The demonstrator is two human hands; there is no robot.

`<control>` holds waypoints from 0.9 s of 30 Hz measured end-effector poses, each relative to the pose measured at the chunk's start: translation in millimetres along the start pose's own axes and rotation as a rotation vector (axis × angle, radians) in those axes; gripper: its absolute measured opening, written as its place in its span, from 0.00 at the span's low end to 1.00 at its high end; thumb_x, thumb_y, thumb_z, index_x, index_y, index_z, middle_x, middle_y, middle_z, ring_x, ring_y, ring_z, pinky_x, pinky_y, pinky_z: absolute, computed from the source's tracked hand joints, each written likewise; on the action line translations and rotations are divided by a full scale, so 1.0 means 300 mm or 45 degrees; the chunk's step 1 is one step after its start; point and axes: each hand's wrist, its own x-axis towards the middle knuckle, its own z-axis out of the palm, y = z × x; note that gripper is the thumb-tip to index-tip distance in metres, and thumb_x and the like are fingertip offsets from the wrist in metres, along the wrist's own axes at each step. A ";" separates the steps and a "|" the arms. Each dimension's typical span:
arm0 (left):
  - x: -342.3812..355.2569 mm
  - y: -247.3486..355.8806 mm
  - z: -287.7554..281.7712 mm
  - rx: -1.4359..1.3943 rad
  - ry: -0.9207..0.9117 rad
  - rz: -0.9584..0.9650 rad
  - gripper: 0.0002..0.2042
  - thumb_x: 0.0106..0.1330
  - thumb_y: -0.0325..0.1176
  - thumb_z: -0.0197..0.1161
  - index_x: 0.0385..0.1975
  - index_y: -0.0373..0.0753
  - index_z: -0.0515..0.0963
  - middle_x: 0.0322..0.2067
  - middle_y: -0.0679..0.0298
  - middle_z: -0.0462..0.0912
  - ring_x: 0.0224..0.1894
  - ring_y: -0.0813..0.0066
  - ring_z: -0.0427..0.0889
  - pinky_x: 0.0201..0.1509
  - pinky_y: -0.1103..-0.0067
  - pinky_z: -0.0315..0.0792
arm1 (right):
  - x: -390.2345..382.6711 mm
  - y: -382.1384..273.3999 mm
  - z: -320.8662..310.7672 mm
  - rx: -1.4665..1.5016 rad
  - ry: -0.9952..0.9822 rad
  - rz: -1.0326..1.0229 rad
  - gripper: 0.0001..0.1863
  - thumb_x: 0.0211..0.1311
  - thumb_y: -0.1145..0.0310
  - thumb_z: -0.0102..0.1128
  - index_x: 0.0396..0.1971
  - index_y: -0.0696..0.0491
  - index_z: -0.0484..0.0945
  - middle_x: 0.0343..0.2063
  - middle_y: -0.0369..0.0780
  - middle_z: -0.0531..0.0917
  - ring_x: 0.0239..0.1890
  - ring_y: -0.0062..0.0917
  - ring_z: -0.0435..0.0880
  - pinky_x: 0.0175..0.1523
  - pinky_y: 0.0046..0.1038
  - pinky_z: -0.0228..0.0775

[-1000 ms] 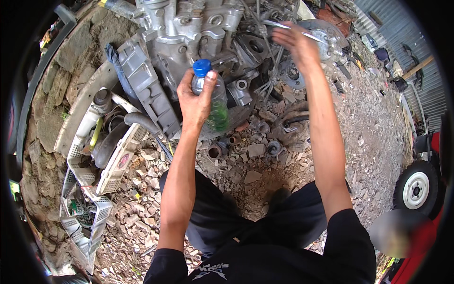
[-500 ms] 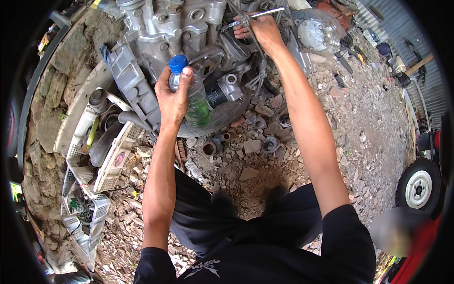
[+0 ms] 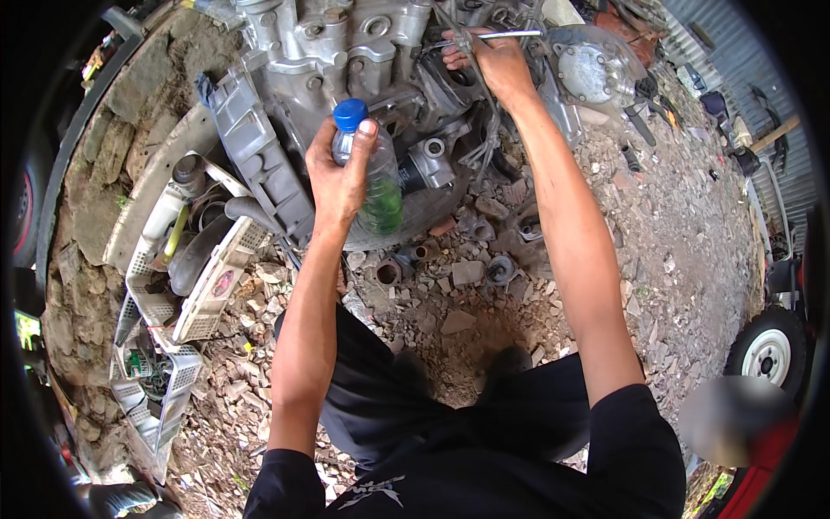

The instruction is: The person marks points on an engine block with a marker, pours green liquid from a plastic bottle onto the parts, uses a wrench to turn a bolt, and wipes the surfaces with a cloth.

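My left hand (image 3: 340, 180) is wrapped round a clear plastic bottle (image 3: 384, 195) with a blue cap and green liquid in its lower part. The bottle stands nearly upright in front of an aluminium engine (image 3: 350, 52), its thumb side toward me. Up at the far side, my right hand (image 3: 497, 67) is closed around a thin silver metal rod (image 3: 512, 35), which lies across the hand beside some cables. The rod's left end is partly hidden, so its exact kind does not show. A dark cylindrical filter (image 3: 405, 171) sits on the engine behind the bottle.
A broken white plastic crate (image 3: 220, 281) with hoses and pipes lies at left, beside a stone wall (image 3: 91, 208). Stones and small metal parts (image 3: 500, 268) cover the ground before me. A round metal cover (image 3: 588, 73) lies far right, and a wheel (image 3: 767, 355) stands at right.
The whole view has shifted slightly, with the scene sliding right. The silver rod in my right hand has turned from a steeper slant to nearly level. My left hand keeps its hold on the bottle.
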 end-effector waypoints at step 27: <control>-0.029 0.046 0.041 -0.033 0.032 -0.010 0.23 0.65 0.53 0.69 0.38 0.34 0.81 0.28 0.67 0.82 0.31 0.81 0.76 0.38 0.79 0.72 | -0.036 -0.119 0.034 -0.191 -0.131 0.215 0.20 0.71 0.62 0.59 0.50 0.65 0.81 0.41 0.50 0.86 0.43 0.31 0.88 0.52 0.29 0.83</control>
